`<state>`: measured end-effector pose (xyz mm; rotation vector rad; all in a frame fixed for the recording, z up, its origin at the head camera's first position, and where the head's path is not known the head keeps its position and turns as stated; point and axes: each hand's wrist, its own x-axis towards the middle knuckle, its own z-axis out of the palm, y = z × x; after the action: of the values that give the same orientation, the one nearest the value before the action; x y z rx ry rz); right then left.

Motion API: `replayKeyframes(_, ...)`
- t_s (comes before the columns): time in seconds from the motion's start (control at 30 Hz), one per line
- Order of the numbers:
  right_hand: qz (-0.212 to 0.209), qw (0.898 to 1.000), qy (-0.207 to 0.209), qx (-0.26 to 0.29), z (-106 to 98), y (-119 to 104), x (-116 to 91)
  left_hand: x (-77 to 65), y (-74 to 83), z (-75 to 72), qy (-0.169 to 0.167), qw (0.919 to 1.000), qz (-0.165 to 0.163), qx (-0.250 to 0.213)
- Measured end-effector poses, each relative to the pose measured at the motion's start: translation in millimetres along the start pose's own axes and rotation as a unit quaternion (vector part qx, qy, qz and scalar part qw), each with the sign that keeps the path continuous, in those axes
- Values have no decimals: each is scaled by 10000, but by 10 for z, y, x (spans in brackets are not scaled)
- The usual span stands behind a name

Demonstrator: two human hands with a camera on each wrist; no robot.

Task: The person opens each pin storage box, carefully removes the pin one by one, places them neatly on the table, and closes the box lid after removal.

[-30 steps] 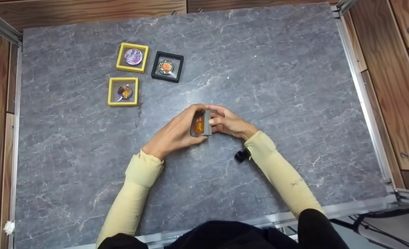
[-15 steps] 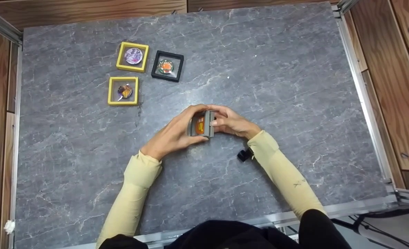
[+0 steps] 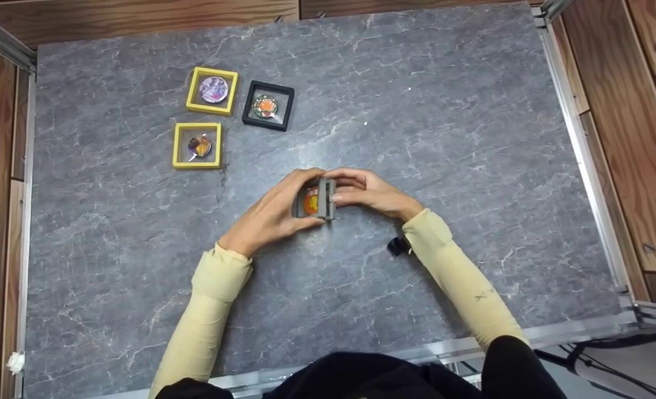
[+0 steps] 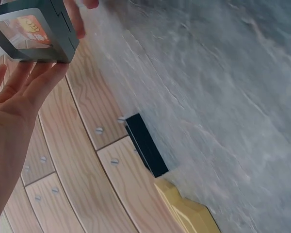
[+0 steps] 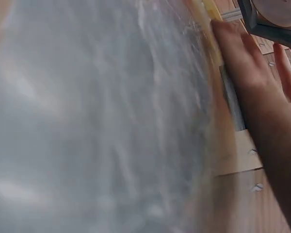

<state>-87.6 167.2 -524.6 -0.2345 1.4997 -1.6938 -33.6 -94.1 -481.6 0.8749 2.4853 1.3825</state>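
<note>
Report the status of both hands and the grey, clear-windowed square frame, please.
Left hand grips grey frame; right hand holds its edge. Orange picture shows inside. Two yellow square frames, one black square frame lie apart, seem out of the way.

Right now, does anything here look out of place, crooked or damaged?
A small white lump at the left edge of the table looks out of place, far from the black frame; I cannot identify it. The badge inside that frame sits off-centre. I see no damage on the held grey frame.
</note>
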Motion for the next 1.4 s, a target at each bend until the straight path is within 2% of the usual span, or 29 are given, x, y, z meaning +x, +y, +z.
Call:
replayKeyframes(0.1,-67,9985,16,-545,20,-33,23,-39,-39,-16,30,9999,-107,77)
replayKeyframes(0.27,-103,9960,-201,-867,43,-62,60,-103,-90,-41,88,9995,-284,100)
replayKeyframes(0.47,-135,9922,-201,-1222,53,-55,74,-141,-111,-86,223,9989,-418,-45)
replayKeyframes(0.63,-133,9822,-207,-1864,107,-79,44,-163,-107,-128,344,9983,-465,-43)
replayKeyframes(0.73,-174,9610,-57,-2758,181,-110,19,-166,-107,-148,408,9983,-408,-17)
replayKeyframes(0.87,-497,9164,234,-3964,275,-115,27,-164,-115,-167,529,9980,-350,39)
replayKeyframes(0.93,-676,8976,397,-4338,304,-106,42,-171,-123,-174,563,9977,-372,77)
replayKeyframes(1.0,-786,8836,540,-4584,323,-96,56,-190,-133,-181,570,9974,-428,98)
replayKeyframes(1.1,-790,8713,658,-4798,337,-85,76,-236,-155,-192,574,9968,-539,146)
replayKeyframes(1.23,-750,8627,684,-4954,337,-85,97,-303,-185,-206,586,9953,-736,240)
replayKeyframes(1.4,-835,8448,701,-5238,334,-80,115,-366,-213,-220,684,9925,-965,314)
